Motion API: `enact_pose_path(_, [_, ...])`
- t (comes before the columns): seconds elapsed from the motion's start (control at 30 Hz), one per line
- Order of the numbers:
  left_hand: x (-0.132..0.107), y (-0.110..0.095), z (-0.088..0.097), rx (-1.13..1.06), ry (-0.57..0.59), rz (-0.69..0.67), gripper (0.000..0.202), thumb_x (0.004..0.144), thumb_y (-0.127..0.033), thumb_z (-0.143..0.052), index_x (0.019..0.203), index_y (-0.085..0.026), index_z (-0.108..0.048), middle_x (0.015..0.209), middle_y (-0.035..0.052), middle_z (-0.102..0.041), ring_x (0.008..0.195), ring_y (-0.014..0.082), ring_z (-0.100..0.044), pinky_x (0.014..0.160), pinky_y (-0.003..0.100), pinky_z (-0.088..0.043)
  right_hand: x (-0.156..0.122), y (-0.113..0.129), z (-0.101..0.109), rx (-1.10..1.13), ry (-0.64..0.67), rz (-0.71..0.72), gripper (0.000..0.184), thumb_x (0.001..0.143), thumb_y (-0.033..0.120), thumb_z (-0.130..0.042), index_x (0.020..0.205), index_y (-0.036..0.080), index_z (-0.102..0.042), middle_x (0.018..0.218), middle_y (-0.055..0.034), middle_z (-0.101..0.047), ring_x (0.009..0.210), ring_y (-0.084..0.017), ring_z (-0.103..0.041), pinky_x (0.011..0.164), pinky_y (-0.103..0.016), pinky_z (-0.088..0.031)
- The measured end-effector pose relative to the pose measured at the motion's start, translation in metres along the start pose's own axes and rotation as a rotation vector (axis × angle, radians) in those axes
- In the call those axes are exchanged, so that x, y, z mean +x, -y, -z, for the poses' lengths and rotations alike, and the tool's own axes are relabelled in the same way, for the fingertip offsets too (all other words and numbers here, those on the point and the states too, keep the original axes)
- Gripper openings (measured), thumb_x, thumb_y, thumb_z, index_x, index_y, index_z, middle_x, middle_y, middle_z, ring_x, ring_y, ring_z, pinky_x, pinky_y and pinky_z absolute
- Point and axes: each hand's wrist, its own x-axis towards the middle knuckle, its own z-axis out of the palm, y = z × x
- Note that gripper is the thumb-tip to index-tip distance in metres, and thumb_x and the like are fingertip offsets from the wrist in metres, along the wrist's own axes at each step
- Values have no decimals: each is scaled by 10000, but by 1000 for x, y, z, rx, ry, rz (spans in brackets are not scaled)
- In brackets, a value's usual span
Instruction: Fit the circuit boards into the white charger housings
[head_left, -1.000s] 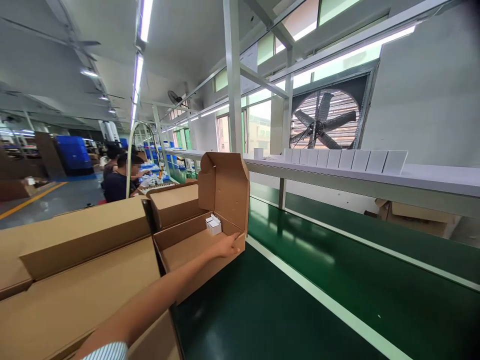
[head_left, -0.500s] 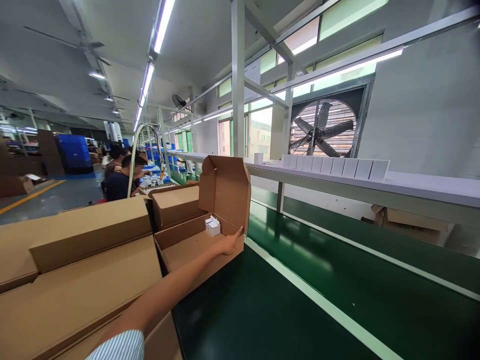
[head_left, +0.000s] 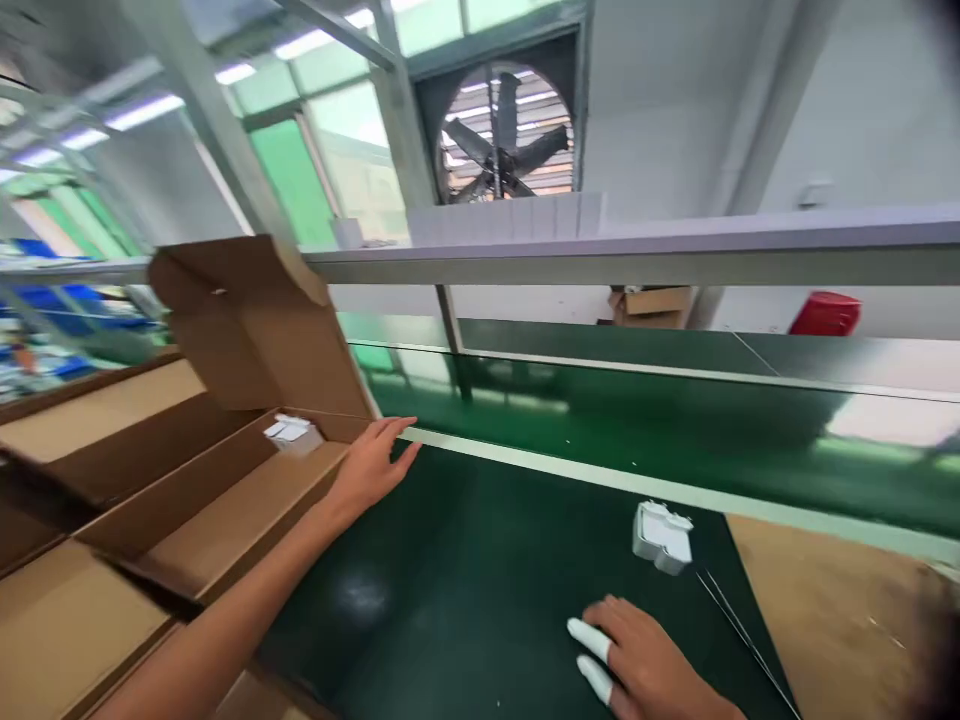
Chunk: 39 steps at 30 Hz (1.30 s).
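My left hand [head_left: 369, 468] is by the right end of an opened cardboard box [head_left: 232, 520], its fingers stretched apart and nothing in them. Inside that box, at the far end, sits a small cluster of white pieces [head_left: 295, 434]. White covers are on two fingers of my right hand [head_left: 641, 655], low over the dark green work surface [head_left: 465, 580]. Its fingers are apart, and nothing shows between them. Just beyond it lies a small group of white blocks [head_left: 663, 538]. A pair of thin metal tweezers [head_left: 742, 630] lies to the right of the hand.
More cardboard boxes [head_left: 82, 620] crowd the left side. Behind the work surface runs a green belt [head_left: 600, 410] with a pale edge strip. Above it, a shelf [head_left: 675, 240] carries a row of white boxes [head_left: 510, 217]. A brown board [head_left: 832, 580] lies at the right.
The view has swung right and down, bringing my right hand, the white blocks and the tweezers into sight. My left hand, pointing at the box corner before, now has its fingers spread.
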Motion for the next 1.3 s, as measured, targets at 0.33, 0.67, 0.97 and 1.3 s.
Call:
enact_pose_path(0.33, [-38, -177, -54, -454, 536, -391, 642, 859, -578, -600, 1439, -306, -548, 1304, 88, -659, 943, 269, -661, 860, 421, -573, -12, -52, 60, -114, -576, -481, 543, 959, 68, -409, 1479, 216, -455, 1252, -163, -596, 1109, -263, -631, 924, -435, -567])
enact_pose_path(0.67, [-56, -298, -120, -636, 636, -399, 1363, 633, -626, -887, 1660, -217, -89, 1616, 230, -350, 1466, 424, -396, 1196, 532, -369, -37, -82, 25, 250, -345, -696, 498, 820, 58, -449, 1298, 186, -511, 1061, -85, -643, 918, -219, -643, 866, -422, -581])
enact_pose_path(0.97, [-59, -292, -126, -604, 507, -390, 968, 790, -526, -750, 1579, -187, -304, 1541, 207, -469, 1429, 381, -456, 1211, 529, -351, -28, -70, 33, 267, -205, -738, 807, 808, 73, -471, 1597, 139, -312, 1280, -169, -632, 1135, -268, -628, 1051, -451, -505])
enact_pose_path(1.3, [-49, -283, -109, -482, 499, -438, 1104, 668, -472, -804, 1593, -151, -294, 1504, 220, -523, 1379, 428, -517, 1123, 548, -475, -43, -93, 5, 36, -237, -582, 690, 965, 267, -399, 1622, 210, -197, 1106, -109, -647, 896, -242, -694, 819, -402, -602])
